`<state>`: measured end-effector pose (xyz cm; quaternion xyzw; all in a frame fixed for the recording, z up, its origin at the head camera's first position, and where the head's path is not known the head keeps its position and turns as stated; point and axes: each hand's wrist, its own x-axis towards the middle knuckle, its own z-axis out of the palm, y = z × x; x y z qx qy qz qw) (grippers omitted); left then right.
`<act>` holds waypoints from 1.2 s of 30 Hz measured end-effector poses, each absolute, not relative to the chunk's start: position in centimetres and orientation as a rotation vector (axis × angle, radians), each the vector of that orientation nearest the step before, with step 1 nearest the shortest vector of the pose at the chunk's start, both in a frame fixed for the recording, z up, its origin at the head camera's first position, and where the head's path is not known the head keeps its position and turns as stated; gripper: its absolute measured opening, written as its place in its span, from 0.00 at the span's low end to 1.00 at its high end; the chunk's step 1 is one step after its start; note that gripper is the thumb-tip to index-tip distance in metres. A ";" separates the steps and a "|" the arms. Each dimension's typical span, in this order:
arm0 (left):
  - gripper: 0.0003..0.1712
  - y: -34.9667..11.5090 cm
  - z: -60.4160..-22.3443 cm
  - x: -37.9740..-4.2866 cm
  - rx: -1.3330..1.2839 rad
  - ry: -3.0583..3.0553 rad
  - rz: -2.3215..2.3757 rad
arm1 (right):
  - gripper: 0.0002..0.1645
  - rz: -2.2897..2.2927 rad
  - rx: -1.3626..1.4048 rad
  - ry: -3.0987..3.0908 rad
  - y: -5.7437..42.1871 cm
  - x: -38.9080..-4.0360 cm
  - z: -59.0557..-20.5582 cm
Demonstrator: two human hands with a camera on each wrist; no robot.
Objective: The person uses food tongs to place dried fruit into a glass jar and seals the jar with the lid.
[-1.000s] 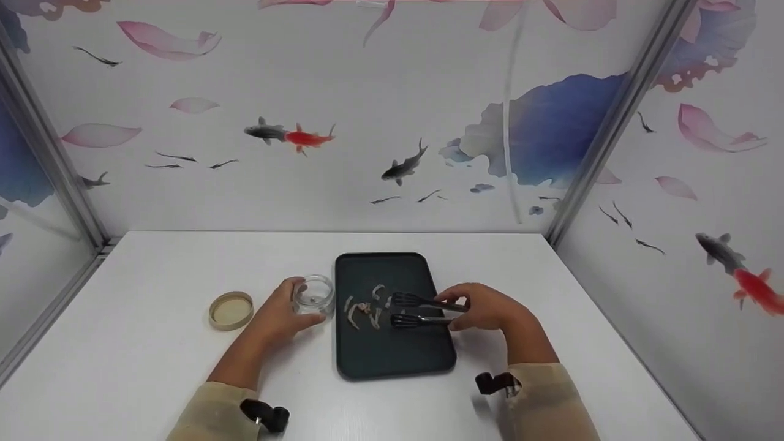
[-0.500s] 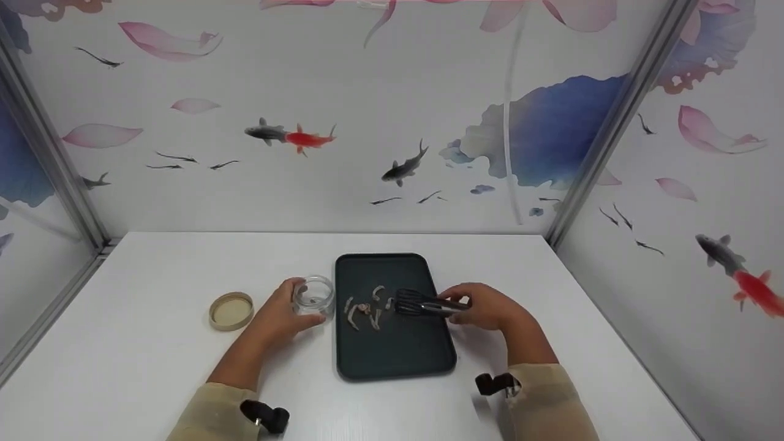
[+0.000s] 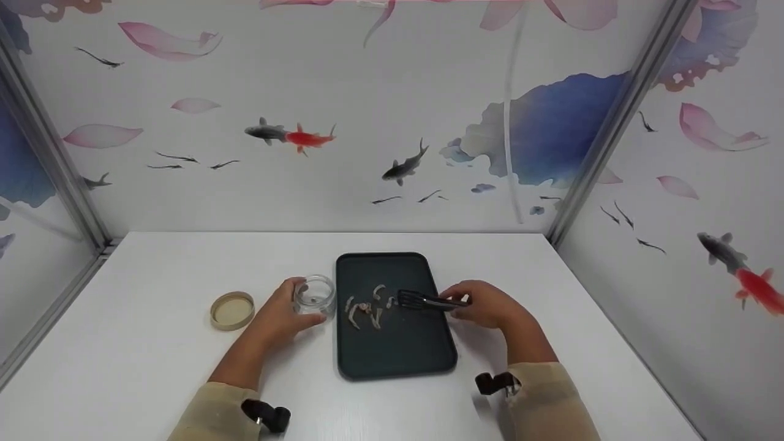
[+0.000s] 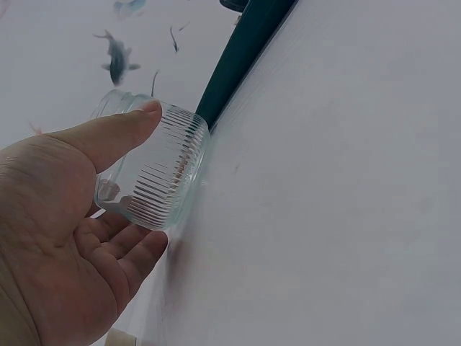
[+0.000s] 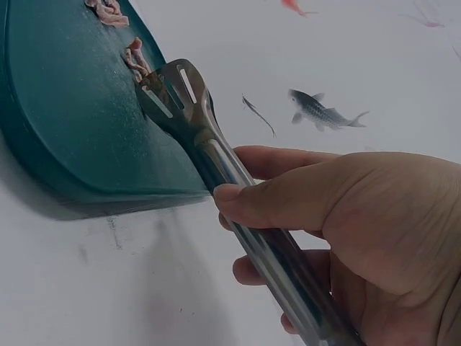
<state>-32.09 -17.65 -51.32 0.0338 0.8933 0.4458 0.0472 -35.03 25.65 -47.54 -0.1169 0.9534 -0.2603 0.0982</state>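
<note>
My left hand [image 3: 282, 313] grips a small clear glass jar [image 3: 313, 297] at the tray's left side, thumb on one side and fingers on the other. In the left wrist view the jar [image 4: 155, 162] has ribbed walls and a small piece inside. My right hand [image 3: 487, 305] holds metal tongs [image 3: 429, 301] over the right half of a dark green tray [image 3: 398, 355]. Their slotted heads are pressed together, right at the end of a shrivelled brownish strip [image 5: 135, 58]. Several more curled strips [image 3: 364, 309] lie around the middle of the tray.
A round beige lid [image 3: 232, 310] lies on the white table [image 3: 153, 367], left of my left hand. Printed wall panels [image 3: 355, 196] stand behind the table and at both sides, with metal posts [image 3: 612, 135] at the corners.
The tongs' two arms, spread apart a second ago, have come together. Their heads have since shifted slightly toward the back of the tray. My left hand and the jar stay put.
</note>
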 end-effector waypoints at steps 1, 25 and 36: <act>0.59 -17.6 -51.3 -32.1 0.096 2.722 1.362 | 0.22 -0.773 -0.342 2.823 25.6 -35.0 -47.5; 0.60 -17.8 -51.4 -32.1 0.106 2.713 1.360 | 0.24 -0.843 -0.459 2.941 23.3 -34.1 -46.3; 0.59 -17.7 -51.2 -32.0 0.106 2.723 1.350 | 0.26 -0.823 -0.637 2.982 21.5 -33.7 -45.7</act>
